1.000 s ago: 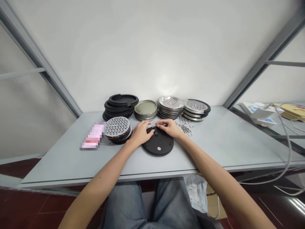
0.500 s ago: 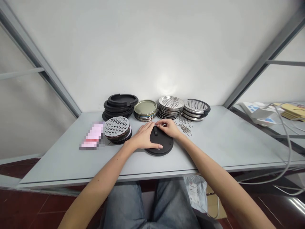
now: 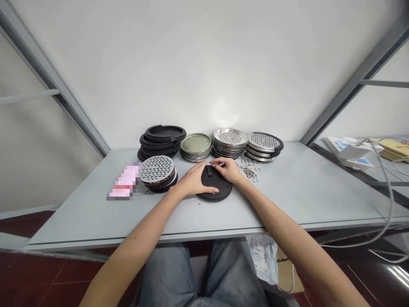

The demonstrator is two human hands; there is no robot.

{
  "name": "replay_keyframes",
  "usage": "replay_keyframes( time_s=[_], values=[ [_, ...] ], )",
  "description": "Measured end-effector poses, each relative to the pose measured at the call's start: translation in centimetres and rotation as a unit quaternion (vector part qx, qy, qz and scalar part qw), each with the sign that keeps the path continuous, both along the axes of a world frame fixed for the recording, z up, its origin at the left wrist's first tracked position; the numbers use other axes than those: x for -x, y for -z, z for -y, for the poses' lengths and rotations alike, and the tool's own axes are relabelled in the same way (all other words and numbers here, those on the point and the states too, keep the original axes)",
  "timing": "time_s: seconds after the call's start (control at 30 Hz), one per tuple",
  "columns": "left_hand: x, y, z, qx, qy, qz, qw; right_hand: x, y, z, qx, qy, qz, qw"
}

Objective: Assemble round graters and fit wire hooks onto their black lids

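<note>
Black disc (image 3: pixel 223 182) on the desk (image 3: pixel 303 187) — likely light, stiff, best held by its rim. Left hand (image 3: pixel 193 181) spread over its left side; right hand (image 3: pixel 230 169) bunched at the far edge — grip unclear.

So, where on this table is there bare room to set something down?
Bare: the right part of the table, right of the loose rings; and front left, between the pink blurred item and the front edge. Crowded: the back, lined with stacks, and the middle, where left hand and right hand meet at the black disc.
</note>
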State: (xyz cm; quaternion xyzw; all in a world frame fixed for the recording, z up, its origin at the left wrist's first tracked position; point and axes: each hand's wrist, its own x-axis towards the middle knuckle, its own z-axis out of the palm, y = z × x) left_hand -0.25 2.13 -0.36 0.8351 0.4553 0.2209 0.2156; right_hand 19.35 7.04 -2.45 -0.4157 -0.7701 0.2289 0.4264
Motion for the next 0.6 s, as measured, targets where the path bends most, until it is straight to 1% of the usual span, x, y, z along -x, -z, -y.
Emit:
replay_keyframes(
  time_s=[0.13, 0.37, 0.47, 0.6],
  values=[
    [0.08, 0.01, 0.14, 0.005, -0.003, 0.011, 1.0, 0.01, -0.13, 0.06, -0.012, -0.001, 0.017, 1.0],
    [0.06, -0.12, 0.34, -0.012, -0.005, 0.016, 1.0, 0.07, -0.41, 0.28, -0.025, -0.007, 0.041, 0.999],
    [0.04, -0.04, 0.32, -0.01, -0.007, 0.023, 1.0, 0.06, -0.39, 0.21, -0.056, -0.006, 0.057, 0.997],
    [0.0, 0.06, 0.23, -0.006, -0.005, 0.025, 1.0, 0.06, -0.42, 0.17, -0.106, 0.02, 0.099, 0.989]
  ],
)
